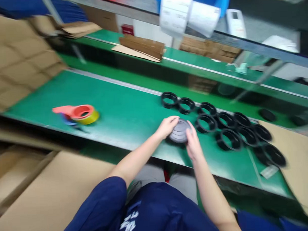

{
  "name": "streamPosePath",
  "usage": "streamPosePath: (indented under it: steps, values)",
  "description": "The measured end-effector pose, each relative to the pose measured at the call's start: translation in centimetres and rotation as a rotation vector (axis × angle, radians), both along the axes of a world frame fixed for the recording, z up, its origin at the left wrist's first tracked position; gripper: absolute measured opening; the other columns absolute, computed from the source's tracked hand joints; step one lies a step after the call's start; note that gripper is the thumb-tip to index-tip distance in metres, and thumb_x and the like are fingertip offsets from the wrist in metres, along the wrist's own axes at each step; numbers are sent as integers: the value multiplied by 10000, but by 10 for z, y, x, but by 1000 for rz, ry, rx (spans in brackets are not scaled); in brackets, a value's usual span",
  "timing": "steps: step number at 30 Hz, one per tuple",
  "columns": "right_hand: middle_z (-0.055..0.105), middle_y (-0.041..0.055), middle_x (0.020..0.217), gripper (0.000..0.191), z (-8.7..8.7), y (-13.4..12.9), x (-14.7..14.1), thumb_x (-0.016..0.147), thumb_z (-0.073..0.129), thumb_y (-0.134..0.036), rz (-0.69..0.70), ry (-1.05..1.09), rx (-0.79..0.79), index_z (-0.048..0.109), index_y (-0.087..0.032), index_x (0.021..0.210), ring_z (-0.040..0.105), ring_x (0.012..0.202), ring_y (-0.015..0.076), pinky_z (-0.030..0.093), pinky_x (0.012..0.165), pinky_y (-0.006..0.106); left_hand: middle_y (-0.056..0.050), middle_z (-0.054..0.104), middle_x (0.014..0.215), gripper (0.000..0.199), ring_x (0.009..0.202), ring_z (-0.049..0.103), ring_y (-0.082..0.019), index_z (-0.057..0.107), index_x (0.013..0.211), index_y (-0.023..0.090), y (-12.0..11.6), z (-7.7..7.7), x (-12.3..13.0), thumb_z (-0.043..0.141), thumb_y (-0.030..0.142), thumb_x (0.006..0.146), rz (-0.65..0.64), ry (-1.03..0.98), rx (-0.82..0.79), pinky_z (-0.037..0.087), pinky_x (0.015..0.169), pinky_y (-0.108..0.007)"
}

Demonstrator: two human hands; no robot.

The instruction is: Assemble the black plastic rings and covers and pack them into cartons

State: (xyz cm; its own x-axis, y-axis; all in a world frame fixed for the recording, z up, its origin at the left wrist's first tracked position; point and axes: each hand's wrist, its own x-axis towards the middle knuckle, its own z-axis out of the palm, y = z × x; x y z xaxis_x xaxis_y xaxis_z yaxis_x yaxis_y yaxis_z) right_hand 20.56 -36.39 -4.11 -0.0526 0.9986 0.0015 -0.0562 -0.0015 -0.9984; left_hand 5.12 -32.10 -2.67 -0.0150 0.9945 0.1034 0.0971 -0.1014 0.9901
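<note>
Between both hands is a round dark-grey ribbed piece [179, 130], just above or on the green bench [123, 113]; which of the two I cannot tell. My left hand [168, 126] grips its left side, fingers curled over the rim. On the opposite side my right hand [192, 139] is closed against the edge, thumb near the top face. Several black rings [206, 123] stand in rows to the right of my hands, the nearest close to my right fingers. The picture is smeared by motion, so fine detail on the piece is lost.
A red tape dispenser [68, 111] with a yellow roll lies on the left of the bench. Stacked cardboard [18, 63] fills the far left. A cardboard sheet [299, 161] covers the right end. Overhead runs a metal shelf [145, 14] with hanging papers [177, 12].
</note>
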Motion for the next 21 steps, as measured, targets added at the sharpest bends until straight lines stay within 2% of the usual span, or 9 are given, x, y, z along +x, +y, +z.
streamPosePath:
  steps: [2, 4, 6, 9, 13, 15, 17, 19, 21]
  values:
    - [535, 123, 1542, 746, 9, -12, -2, 889, 645, -543, -19, 36, -33, 470, -194, 1525, 534, 1403, 276, 420, 1200, 485, -159, 702, 1281, 471, 1233, 627, -304, 736, 1178, 177, -27, 12, -4, 448, 493, 979, 47, 107, 50, 464, 1129, -481]
    - [580, 131, 1492, 724, 14, -18, -4, 867, 682, -528, -55, 33, -84, 534, -170, 1479, 560, 1374, 301, 435, 1189, 475, -149, 631, 1400, 521, 1376, 518, -355, 713, 1273, 225, -55, 27, -16, 657, 553, 873, 42, 303, 170, 407, 1174, -528]
    - [609, 124, 1457, 706, 13, -21, -15, 874, 691, -513, 23, 2, -117, 550, -179, 1480, 584, 1346, 311, 487, 1145, 447, -196, 438, 1574, 764, 1510, 322, -432, 574, 1473, 241, -87, 44, -32, 775, 519, 790, -84, 749, 379, 381, 1139, -643]
    - [599, 109, 1471, 673, 14, -36, -43, 899, 672, -525, 242, 6, -137, 552, -225, 1490, 581, 1353, 308, 569, 1050, 384, -214, 286, 1633, 848, 1551, 218, -443, 442, 1575, 278, -140, 70, -57, 764, 341, 793, -123, 1246, 416, 447, 1022, -644]
    - [521, 99, 1560, 624, 22, -60, -77, 941, 587, -623, 653, 10, -139, 591, -268, 1454, 526, 1418, 310, 595, 1022, 395, -155, 387, 1562, 755, 1488, 343, -399, 480, 1543, 360, -210, 88, -117, 697, 425, 823, 65, 1269, 326, 472, 1035, -542]
    - [566, 118, 1514, 639, 22, -57, -82, 934, 582, -655, 720, -56, -110, 614, -247, 1425, 574, 1368, 320, 554, 1091, 474, -151, 421, 1532, 767, 1441, 381, -406, 516, 1517, 339, -246, 88, -167, 710, 537, 802, 386, 1216, 301, 408, 1130, -553]
    - [646, 139, 1410, 670, 14, -47, -77, 887, 638, -674, 635, -164, -106, 645, -209, 1370, 649, 1265, 336, 493, 1149, 561, -156, 417, 1529, 795, 1423, 371, -426, 525, 1506, 320, -290, 85, -227, 751, 543, 777, 891, 1195, 237, 317, 1191, -599]
    - [696, 146, 1323, 691, -2, -34, -65, 823, 692, -699, 538, -254, -139, 676, -198, 1299, 688, 1191, 361, 454, 1170, 618, -165, 376, 1546, 822, 1445, 311, -452, 544, 1482, 311, -345, 84, -287, 815, 485, 725, 1402, 1165, 103, 236, 1211, -645]
    - [722, 143, 1269, 667, -24, -22, -53, 758, 730, -720, 507, -305, -177, 716, -228, 1208, 695, 1176, 388, 464, 1168, 614, -200, 327, 1561, 886, 1446, 280, -472, 517, 1500, 295, -404, 85, -337, 846, 431, 688, 1790, 1058, -96, 238, 1186, -679]
